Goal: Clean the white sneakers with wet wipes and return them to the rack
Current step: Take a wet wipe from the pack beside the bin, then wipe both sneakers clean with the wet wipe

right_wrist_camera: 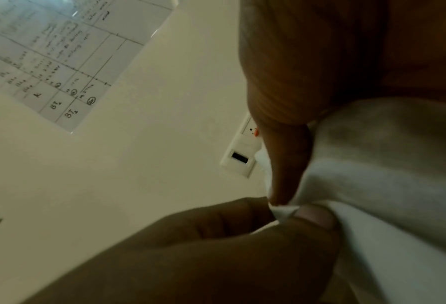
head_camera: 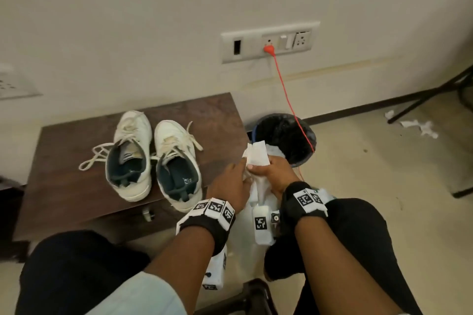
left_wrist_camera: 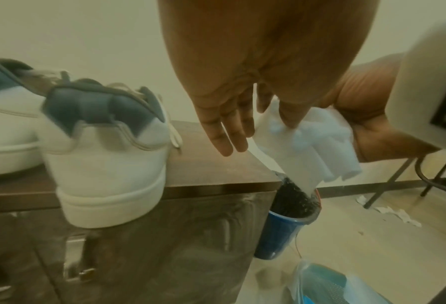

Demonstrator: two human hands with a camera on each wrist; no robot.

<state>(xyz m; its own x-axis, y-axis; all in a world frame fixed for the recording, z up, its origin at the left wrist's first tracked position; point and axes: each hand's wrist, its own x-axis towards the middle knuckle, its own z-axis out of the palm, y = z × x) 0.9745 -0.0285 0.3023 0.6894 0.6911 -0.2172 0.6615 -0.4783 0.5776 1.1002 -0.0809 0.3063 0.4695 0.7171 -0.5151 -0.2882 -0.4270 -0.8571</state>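
Two white sneakers with dark blue lining stand side by side on the low brown table, laces loose. The nearer sneaker's heel juts over the table's front edge. To the right of the table, both hands hold one white wet wipe over the bin. My left hand pinches its lower part with the thumb, the other fingers straight. My right hand grips the bunched wipe from the right, thumb pressed into it.
A blue bin with a black liner stands against the table's right side. A red cable runs from the wall socket down past it. Crumpled tissues and black metal legs are at the far right. A clear bag lies on the floor.
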